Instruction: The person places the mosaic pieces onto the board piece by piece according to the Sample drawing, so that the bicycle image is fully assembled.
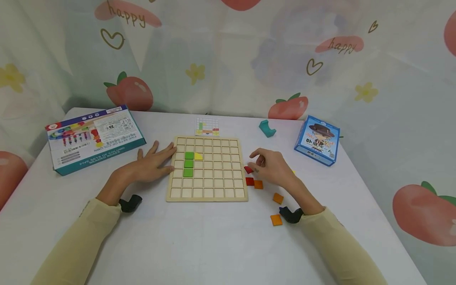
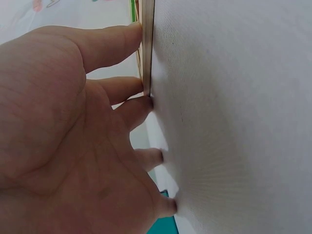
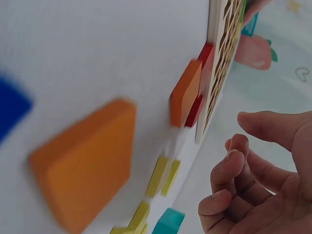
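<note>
A wooden grid board (image 1: 207,200) lies mid-table, with a column of three green tiles (image 1: 188,164) and one yellow tile (image 1: 198,156) in its cells. My left hand (image 1: 153,163) is flat beside it, thumb and fingertips touching its left edge, fingers spread. To the right of the board my right hand (image 1: 271,166) hovers with loosely bent fingers. Its thumb and index finger stand apart with nothing between them in the right wrist view. Nearest to it are a red tile (image 1: 247,170), a second red tile (image 1: 249,181) and an orange tile (image 1: 258,185).
A pattern card (image 1: 207,126) lies behind the board. Two more orange tiles (image 1: 278,198) are near the right wrist, and several yellow tiles (image 3: 157,176) show beyond. A teal block (image 1: 267,128), a blue box (image 1: 318,139) and a large bead box (image 1: 96,140) stand around the back.
</note>
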A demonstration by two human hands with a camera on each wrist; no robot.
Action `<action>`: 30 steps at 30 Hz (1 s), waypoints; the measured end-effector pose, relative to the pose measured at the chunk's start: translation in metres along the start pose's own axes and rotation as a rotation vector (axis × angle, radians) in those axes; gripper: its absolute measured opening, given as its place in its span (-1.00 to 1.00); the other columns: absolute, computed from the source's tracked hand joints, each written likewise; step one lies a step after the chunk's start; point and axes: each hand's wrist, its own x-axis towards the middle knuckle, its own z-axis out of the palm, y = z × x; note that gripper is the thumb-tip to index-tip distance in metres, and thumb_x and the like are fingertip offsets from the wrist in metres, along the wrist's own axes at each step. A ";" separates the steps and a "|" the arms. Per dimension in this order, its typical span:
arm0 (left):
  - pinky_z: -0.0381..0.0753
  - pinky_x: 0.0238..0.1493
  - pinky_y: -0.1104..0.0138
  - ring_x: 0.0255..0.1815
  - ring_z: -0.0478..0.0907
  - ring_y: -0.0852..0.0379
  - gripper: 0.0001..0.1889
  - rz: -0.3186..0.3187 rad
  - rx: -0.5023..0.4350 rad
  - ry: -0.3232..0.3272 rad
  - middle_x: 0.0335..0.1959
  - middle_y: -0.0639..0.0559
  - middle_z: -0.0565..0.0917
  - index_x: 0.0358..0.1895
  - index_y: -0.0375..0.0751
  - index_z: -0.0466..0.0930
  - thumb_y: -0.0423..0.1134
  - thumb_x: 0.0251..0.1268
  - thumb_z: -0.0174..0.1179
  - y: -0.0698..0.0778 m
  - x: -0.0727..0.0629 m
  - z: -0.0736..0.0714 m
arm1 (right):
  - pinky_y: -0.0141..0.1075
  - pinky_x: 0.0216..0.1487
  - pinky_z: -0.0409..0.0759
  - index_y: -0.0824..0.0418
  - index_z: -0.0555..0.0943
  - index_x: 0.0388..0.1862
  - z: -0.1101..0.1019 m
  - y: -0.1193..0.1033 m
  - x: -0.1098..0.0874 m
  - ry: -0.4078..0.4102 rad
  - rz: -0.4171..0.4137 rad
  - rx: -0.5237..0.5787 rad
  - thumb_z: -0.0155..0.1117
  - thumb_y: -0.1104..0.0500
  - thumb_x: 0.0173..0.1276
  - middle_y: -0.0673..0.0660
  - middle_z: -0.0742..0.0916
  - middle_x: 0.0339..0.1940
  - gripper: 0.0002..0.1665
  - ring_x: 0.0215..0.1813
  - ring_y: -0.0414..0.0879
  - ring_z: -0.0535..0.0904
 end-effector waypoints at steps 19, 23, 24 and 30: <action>-0.59 0.49 -0.60 0.77 -0.52 -0.47 -0.22 -0.002 0.005 0.001 0.81 -0.15 -0.14 0.76 -0.10 -0.07 0.01 0.68 0.03 -0.001 0.001 0.000 | -0.36 -0.29 0.56 0.25 0.64 0.26 -0.013 0.039 0.017 -0.058 0.117 -0.069 0.40 0.07 0.51 0.24 0.70 -0.15 -0.55 -0.22 0.02 0.55; -0.60 0.50 -0.59 0.77 -0.52 -0.46 -0.23 -0.007 0.012 0.004 0.81 -0.14 -0.15 0.76 -0.09 -0.08 0.01 0.68 0.03 -0.001 0.002 0.000 | -0.36 -0.27 0.56 0.22 0.64 0.28 -0.013 0.040 0.018 -0.086 0.118 -0.069 0.39 0.10 0.52 0.24 0.70 -0.15 -0.56 -0.23 0.02 0.55; -0.60 0.50 -0.59 0.77 -0.52 -0.45 -0.23 -0.008 0.014 0.005 0.81 -0.13 -0.15 0.76 -0.09 -0.08 0.01 0.69 0.02 -0.001 0.002 0.001 | -0.35 -0.27 0.56 0.22 0.64 0.29 -0.013 0.041 0.019 -0.091 0.117 -0.067 0.38 0.11 0.52 0.24 0.69 -0.15 -0.57 -0.23 0.02 0.56; -0.60 0.49 -0.60 0.77 -0.52 -0.46 -0.23 -0.008 0.012 0.003 0.81 -0.14 -0.15 0.76 -0.10 -0.08 0.00 0.68 0.02 -0.001 0.002 0.000 | -0.36 -0.29 0.57 0.20 0.64 0.29 -0.014 0.040 0.020 -0.117 0.117 -0.063 0.37 0.12 0.53 0.24 0.68 -0.14 -0.58 -0.24 0.02 0.57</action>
